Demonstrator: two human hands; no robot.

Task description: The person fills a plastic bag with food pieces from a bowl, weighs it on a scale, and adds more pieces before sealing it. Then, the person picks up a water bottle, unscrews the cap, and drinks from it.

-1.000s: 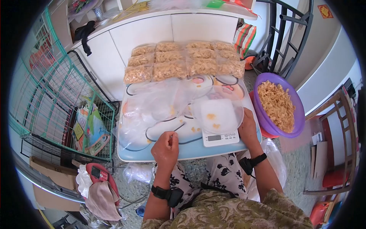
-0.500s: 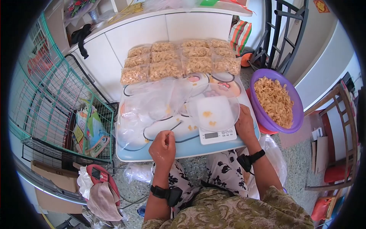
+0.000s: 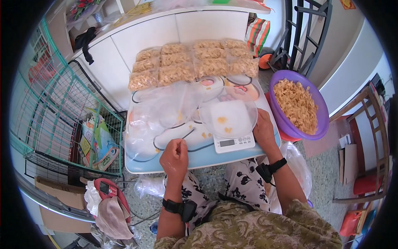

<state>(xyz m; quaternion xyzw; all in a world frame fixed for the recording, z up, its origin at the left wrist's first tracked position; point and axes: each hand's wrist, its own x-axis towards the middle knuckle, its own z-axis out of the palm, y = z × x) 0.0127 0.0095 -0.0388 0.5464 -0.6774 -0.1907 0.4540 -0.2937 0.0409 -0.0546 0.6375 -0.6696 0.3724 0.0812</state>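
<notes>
Near the table's front edge, my left hand [image 3: 174,159] is closed in a loose fist, and nothing shows in it. My right hand [image 3: 264,130] is at the right rim of a clear plastic bowl [image 3: 206,118], its fingers curled against the edge and partly hidden. The bowl sits over a white kitchen scale [image 3: 234,143] and has a few tan crumbs in it. To the left, thin clear plastic bags [image 3: 159,106] lie flat on the patterned table [image 3: 145,166]. Small crumbs are scattered between the bags and the scale.
Several filled bags of tan flaky pieces [image 3: 176,72] stand in rows at the table's back. At right, a purple basin [image 3: 323,120] holds more of the flakes. A green wire cage [image 3: 62,120] stands left, and a wooden chair [image 3: 375,124] far right.
The view has shifted slightly, so the table and things on it appear a little higher and further left. Both hands keep nearly the same pose, left closed and right at the bowl's rim.
</notes>
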